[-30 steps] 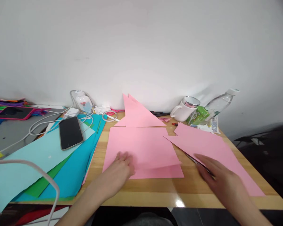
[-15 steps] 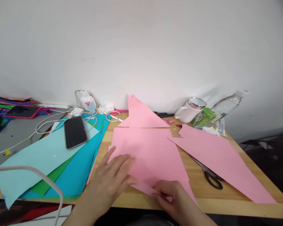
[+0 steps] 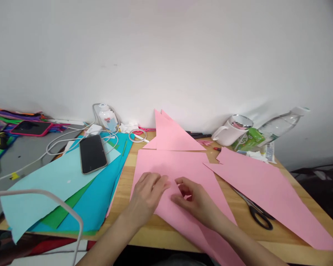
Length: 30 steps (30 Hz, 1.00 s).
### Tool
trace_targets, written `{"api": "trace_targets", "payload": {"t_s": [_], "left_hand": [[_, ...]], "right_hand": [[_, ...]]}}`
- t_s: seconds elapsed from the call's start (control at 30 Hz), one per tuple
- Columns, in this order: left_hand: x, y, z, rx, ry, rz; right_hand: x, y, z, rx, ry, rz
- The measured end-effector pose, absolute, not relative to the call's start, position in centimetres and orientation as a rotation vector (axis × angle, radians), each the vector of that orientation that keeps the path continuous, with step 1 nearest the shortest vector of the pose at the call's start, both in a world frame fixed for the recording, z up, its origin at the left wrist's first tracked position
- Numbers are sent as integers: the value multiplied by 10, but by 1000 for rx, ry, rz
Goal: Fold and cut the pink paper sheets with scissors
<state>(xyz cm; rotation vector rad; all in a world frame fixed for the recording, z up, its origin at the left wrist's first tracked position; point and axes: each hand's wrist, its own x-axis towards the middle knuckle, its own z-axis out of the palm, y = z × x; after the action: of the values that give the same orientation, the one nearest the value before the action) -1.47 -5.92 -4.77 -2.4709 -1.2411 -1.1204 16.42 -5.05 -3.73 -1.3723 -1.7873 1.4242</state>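
A pink sheet of paper lies in front of me, its lower part hanging past the table's front edge toward my lap. My left hand rests on its left side, fingers stretched out, the tips slightly blurred. To the right, my right hand touches the middle of the sheet, its fingers curved with a gap between thumb and forefinger. Neither hand grips the paper. Behind the sheet, a folded pink paper triangle stands against the wall.
On the right, a pink offcut partly covers scissors. Behind it are a white mug, a green packet and a tilted bottle. A phone lies on blue and green sheets at left, near white cables.
My right hand has let go of the sheet's near edge and moved up to its middle. My left hand has shifted right, and the near part of the paper now hangs over the table edge.
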Motion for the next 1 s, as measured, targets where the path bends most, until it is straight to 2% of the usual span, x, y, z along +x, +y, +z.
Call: {"api": "trace_targets", "payload": {"t_s": [0.13,0.27,0.67,0.83,1.0], "left_hand": [[-22,-69,-53,-2379,-1217,-1034],[-30,-80,-72,-2365,-1329,-779],[-39,-79,-91,-2412,-1468,-424],[-37,-68,-82,-2484,-1462,-468],[-36,-71,-84,-2457,-1535,-550]], "right_hand": [[172,-38,-56,-1414,-1725,1383],[178,-32,-70,-1488,-1785,1232],[182,-32,-85,-1628,-1657,1011],[174,-40,-83,-1720,-1486,925],[182,-34,-82,-1737,-1559,963]]}}
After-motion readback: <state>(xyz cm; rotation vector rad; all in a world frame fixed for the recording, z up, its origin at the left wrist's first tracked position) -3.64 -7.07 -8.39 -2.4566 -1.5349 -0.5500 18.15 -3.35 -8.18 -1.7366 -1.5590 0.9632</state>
